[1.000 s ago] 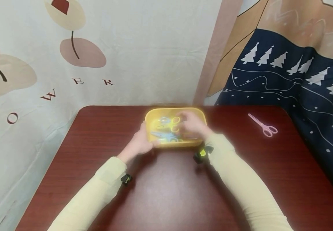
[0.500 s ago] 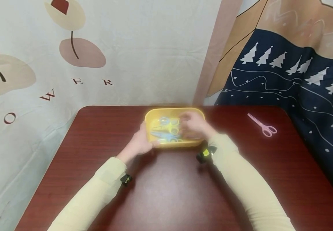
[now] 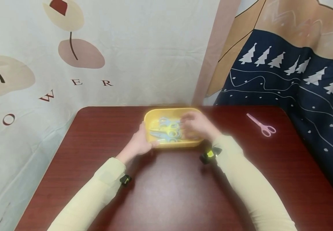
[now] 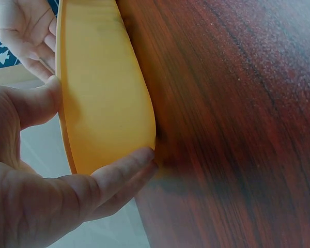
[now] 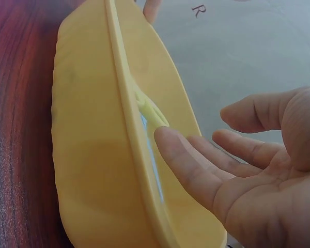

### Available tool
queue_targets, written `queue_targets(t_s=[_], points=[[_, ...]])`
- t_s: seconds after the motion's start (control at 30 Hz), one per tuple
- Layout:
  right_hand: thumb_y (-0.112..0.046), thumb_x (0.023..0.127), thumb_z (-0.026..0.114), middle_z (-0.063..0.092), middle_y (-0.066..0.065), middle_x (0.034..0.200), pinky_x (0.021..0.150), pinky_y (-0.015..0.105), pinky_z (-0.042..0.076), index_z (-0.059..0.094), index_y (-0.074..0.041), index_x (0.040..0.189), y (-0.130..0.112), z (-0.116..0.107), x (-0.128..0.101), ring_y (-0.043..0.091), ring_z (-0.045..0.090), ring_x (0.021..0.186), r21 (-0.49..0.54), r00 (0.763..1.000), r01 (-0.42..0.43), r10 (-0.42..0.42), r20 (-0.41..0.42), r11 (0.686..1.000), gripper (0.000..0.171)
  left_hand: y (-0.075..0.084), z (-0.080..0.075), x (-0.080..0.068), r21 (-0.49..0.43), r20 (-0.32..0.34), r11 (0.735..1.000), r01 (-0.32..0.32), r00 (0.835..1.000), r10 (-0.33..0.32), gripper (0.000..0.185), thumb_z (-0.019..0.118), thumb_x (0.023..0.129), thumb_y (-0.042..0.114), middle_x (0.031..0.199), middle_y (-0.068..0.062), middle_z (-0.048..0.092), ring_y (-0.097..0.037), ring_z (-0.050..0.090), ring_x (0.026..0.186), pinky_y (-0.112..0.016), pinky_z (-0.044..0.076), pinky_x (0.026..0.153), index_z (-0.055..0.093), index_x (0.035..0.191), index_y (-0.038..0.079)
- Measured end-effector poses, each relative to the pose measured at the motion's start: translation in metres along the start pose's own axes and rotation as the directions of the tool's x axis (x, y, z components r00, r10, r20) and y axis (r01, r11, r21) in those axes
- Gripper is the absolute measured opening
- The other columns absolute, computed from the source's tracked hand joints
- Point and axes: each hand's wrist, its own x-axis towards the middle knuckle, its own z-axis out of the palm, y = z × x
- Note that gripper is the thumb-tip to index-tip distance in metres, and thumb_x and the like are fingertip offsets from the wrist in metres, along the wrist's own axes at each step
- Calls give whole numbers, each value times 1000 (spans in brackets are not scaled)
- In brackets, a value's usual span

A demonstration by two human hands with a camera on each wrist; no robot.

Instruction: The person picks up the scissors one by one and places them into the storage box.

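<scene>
The tray [image 3: 195, 113] is a shallow yellow plastic tub with rounded corners and a thin raised rim, sitting at 12 o'clock on the table [image 3: 166, 192], near its far edge. Inside lie small scissors [image 3: 169, 128] in blue and yellow, overlapping one another; their count cannot be told.

The left hand [image 3: 139, 143] is at the tray's 8 o'clock corner. In the left wrist view its thumb [image 4: 39, 101] curls over the rim while the fingers [image 4: 121, 168] press against the outer wall near the base, so the hand grips the tray between them.

The right hand [image 3: 196, 125] hovers over the tray's 3 o'clock half. In the right wrist view its palm is turned toward the tray with the fingers [image 5: 196, 160] spread and only loosely bent, 1 fingertip close to the rim; it holds nothing, and whether it touches the plastic cannot be told.

At 2 o'clock from the tray, well apart, 1 pair of pink scissors [image 3: 262, 125] lies flat on the table, blades pointing toward 10 o'clock.
</scene>
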Motion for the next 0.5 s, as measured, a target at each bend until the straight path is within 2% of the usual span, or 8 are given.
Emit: queue_targets(t_s=[0.27,0.5], points=[[-2,94,68,59,26,137,93,58,56,56,2,141,3,-11,-7,48,65,116,-28,998,67,-67,-7,997,49,0,-1,-1,1,1,1000,0,1000,0,110,77,89,19,164,-34,22,-48,35,146,-55,25,123,-1,161,-9],[-9,91,75,63,22,135,100,52,55,62,0,137,5,-24,-13,43,68,113,-124,991,127,-132,-31,984,48,0,-1,-1,-6,2,1000,-2,1000,2,111,78,89,20,163,-34,24,-47,36,146,-54,26,123,-1,161,-8]])
